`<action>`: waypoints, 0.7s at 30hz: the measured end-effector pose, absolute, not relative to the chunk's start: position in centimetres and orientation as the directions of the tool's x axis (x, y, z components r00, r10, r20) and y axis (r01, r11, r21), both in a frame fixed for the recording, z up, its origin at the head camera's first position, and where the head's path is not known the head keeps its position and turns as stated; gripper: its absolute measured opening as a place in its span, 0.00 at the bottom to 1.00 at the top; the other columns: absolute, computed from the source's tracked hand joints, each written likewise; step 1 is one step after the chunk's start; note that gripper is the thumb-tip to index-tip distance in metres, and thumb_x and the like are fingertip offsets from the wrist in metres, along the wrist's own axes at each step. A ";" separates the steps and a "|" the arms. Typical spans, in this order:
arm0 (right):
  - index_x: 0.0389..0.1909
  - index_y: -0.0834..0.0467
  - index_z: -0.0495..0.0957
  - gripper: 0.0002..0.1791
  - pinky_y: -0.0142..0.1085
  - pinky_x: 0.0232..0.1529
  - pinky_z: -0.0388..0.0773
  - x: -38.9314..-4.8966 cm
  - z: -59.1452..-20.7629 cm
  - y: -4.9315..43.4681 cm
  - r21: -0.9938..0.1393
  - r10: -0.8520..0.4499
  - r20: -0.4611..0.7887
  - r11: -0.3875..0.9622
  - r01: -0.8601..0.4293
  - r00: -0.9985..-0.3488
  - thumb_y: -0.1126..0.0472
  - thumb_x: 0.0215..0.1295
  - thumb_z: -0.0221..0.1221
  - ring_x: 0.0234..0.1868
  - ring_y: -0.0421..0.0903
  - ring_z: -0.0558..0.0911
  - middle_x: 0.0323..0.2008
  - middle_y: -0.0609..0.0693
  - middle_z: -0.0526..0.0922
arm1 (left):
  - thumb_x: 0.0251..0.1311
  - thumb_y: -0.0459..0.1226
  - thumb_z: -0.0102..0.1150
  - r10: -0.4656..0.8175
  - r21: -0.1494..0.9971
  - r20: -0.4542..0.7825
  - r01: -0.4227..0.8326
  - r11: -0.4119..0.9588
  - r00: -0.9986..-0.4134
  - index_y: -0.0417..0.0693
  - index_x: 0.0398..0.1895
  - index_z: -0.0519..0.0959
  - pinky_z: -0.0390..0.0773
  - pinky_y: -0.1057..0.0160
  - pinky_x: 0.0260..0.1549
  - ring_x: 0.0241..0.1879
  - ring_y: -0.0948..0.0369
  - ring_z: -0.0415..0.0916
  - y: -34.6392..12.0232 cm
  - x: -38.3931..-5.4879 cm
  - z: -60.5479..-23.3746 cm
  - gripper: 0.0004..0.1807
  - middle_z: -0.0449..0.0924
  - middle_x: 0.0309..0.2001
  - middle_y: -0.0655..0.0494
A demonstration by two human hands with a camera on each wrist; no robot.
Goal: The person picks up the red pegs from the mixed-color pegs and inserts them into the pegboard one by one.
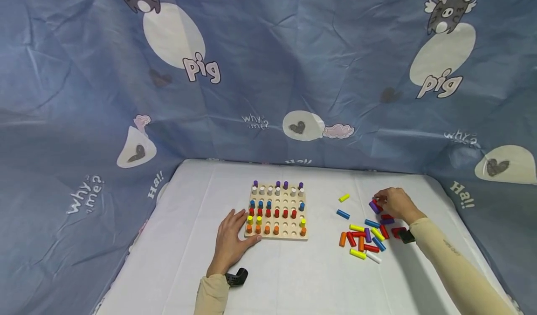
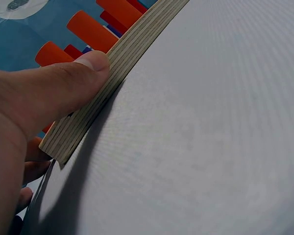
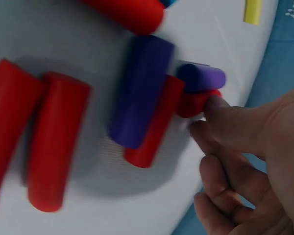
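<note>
My left hand (image 1: pixel 230 240) rests at the near-left corner of a wooden pegboard (image 1: pixel 289 236), fingers along its left side. In the left wrist view its thumb (image 2: pixel 83 73) lies against the board's layered edge, beside orange pegs (image 2: pixel 90 30). Rows of purple, white, blue, red, yellow and orange pegs stand in the board, among bare holes. Over at the right, my right hand (image 1: pixel 396 204) pinches the end of a red peg (image 3: pixel 190 105) between thumb and index finger. A purple peg (image 3: pixel 202 77) lies against that red one; the fingertips partly cover it.
Loose pegs lie scattered between the board and my right arm, among them a yellow peg (image 1: pixel 344 197), a blue peg (image 1: pixel 343 214) and a white peg (image 1: pixel 373 257). A white cloth (image 1: pixel 176 277) covers the table. Blue printed fabric (image 1: pixel 268 96) hangs behind it.
</note>
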State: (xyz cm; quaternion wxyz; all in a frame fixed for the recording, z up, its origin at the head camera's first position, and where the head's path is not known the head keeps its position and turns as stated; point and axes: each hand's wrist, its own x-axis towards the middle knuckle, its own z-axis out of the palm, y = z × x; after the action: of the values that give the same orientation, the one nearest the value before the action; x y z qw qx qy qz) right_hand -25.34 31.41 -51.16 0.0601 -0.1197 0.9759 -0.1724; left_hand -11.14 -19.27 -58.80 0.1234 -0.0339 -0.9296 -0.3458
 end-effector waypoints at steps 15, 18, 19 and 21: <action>0.45 0.63 0.88 0.11 0.60 0.45 0.82 -24.6 -52.3 30.5 -0.270 -0.201 -0.030 0.945 -0.186 -0.979 0.68 0.62 0.68 0.41 0.62 0.80 0.34 0.58 0.89 | 0.52 0.55 0.79 -0.036 0.640 0.241 0.131 0.757 -0.970 0.39 0.70 0.78 0.57 0.32 0.77 0.80 0.39 0.58 -19.1 -11.1 -58.6 0.46 0.75 0.74 0.43; 0.47 0.63 0.87 0.14 0.59 0.42 0.82 -24.5 -52.6 30.4 -0.244 -0.193 -0.014 0.952 -0.184 -0.981 0.68 0.60 0.68 0.41 0.62 0.80 0.34 0.59 0.88 | 0.52 0.55 0.79 -0.038 0.641 0.234 0.125 0.758 -0.971 0.39 0.71 0.78 0.57 0.33 0.78 0.80 0.40 0.57 -19.1 -11.1 -58.5 0.46 0.74 0.74 0.43; 0.48 0.63 0.87 0.14 0.59 0.42 0.82 -24.5 -52.7 30.4 -0.235 -0.195 -0.012 0.954 -0.186 -0.981 0.68 0.60 0.67 0.40 0.62 0.79 0.35 0.59 0.88 | 0.52 0.55 0.79 -0.038 0.640 0.233 0.124 0.759 -0.972 0.39 0.71 0.78 0.57 0.33 0.78 0.80 0.40 0.57 -19.1 -11.1 -58.4 0.46 0.74 0.74 0.43; 0.49 0.63 0.88 0.15 0.58 0.41 0.82 -24.4 -52.8 30.4 -0.219 -0.199 0.003 0.956 -0.195 -0.980 0.68 0.60 0.67 0.40 0.61 0.79 0.35 0.60 0.88 | 0.52 0.55 0.80 -0.038 0.636 0.231 0.121 0.762 -0.972 0.39 0.70 0.78 0.57 0.33 0.78 0.80 0.40 0.58 -19.1 -11.1 -58.5 0.46 0.74 0.74 0.43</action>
State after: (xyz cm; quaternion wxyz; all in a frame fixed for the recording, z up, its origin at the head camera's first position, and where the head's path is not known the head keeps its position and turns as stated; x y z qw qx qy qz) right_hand -24.42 30.39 -52.75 0.0097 -0.0996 0.9889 -0.1095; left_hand -11.08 -19.06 -58.47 0.1155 -0.0223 -0.9315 -0.3442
